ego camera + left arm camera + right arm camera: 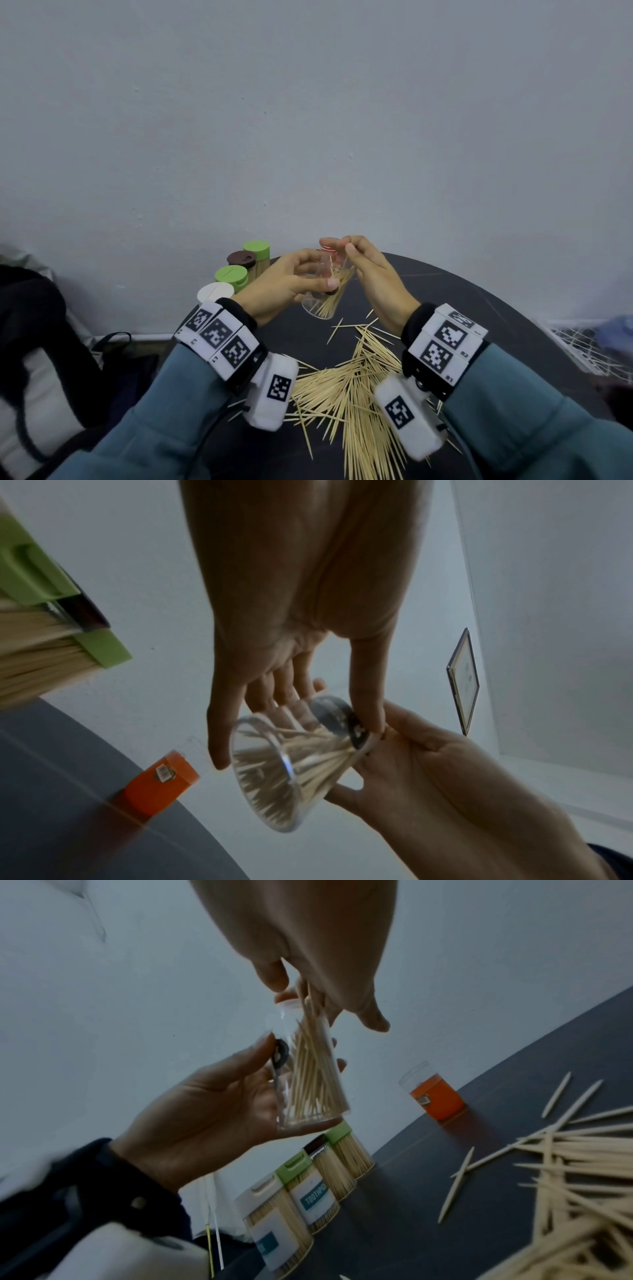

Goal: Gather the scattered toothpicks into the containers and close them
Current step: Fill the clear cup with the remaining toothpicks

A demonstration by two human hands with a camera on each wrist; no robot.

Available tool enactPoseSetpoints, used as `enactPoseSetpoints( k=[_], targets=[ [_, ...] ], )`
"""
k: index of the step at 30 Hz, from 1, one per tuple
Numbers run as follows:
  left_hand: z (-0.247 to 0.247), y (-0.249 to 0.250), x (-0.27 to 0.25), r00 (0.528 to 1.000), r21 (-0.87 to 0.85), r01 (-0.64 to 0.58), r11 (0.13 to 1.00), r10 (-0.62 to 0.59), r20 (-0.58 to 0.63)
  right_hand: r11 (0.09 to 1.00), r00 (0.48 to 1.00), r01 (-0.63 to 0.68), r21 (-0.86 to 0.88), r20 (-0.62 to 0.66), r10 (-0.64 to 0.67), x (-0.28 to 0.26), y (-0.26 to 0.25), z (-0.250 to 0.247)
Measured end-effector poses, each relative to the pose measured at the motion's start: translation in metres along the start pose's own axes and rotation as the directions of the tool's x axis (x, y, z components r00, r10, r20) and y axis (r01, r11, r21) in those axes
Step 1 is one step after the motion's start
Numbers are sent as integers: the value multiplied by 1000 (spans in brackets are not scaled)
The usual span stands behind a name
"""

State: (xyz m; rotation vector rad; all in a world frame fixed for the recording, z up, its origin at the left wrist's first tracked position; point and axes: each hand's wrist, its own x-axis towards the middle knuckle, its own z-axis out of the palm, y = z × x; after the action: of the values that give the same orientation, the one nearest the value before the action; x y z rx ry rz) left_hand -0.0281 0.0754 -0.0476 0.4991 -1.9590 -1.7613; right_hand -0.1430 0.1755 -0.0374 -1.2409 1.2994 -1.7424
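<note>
Clear plastic, the open container is tilted in the air above the far part of the dark worktop, partly filled with toothpicks. The left hand grips it, thumb on one side and fingers curled round the other. The right hand pinches a bundle of toothpicks at the container's mouth, their lower ends inside it. A loose pile of toothpicks lies on the worktop's near part, between the wrists. Four closed, full containers stand in a row along the left edge. An orange container stands at the far edge.
</note>
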Motion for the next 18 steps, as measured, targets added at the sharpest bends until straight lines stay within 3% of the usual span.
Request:
enactPoseSetpoints(
  k=[8, 18],
  targets=[
    [1, 1, -2, 1000, -4, -5, 1000, 5, 12, 967, 986, -164, -196, -55, 156, -7, -1, -7],
    [8, 0, -4, 998, 53, 19, 998, -22, 52, 941, 990, -136, -309, -76, 118, -17, -2, -16]
  ],
)
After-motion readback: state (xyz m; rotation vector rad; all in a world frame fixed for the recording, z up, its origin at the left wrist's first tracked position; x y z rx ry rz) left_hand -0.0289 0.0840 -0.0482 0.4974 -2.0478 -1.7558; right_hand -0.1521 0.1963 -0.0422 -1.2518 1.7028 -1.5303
